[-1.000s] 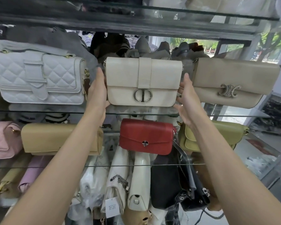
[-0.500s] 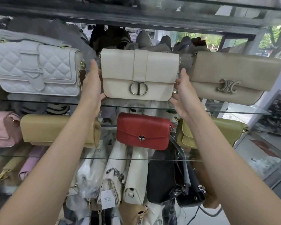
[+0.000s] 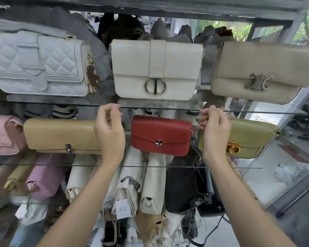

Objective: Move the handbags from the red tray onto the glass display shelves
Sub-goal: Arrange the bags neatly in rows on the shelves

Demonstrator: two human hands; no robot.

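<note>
Upper glass shelf [image 3: 43, 104]: its front edge ran level with the fingertips of both hands and continued past them on either side.
Lower glass shelf [image 3: 221, 167]: its front edge crossed below both hands, at wrist height.
White quilted handbag [image 3: 37, 65]: stood on the upper shelf, above and well outward of the left hand.
Beige handbag [image 3: 264, 72]: stood on the upper shelf, above and outward of the right hand, its outer end tilted downward.
Cream handbag [image 3: 157, 68]: stood upright on the upper shelf, directly above the gap between the two hands and clear of both; open room remained on each side, toward the quilted bag and the beige bag.
Tan handbag [image 3: 61, 135]: sat on the lower shelf, its inner end hidden behind the left hand.
Olive handbag [image 3: 248, 138]: sat on the lower shelf, its inner end hidden behind the right hand.
Red handbag [image 3: 161, 135]: sat on the lower shelf, between the two hands, with a narrow gap toward each.
Left hand [image 3: 111, 132]: fingers curled loosely inward with the tips near the upper shelf edge; it held nothing.
Right hand [image 3: 215, 132]: fingers curled loosely inward at the same height; it held nothing, and contact with the shelf edge could not be determined.
</note>
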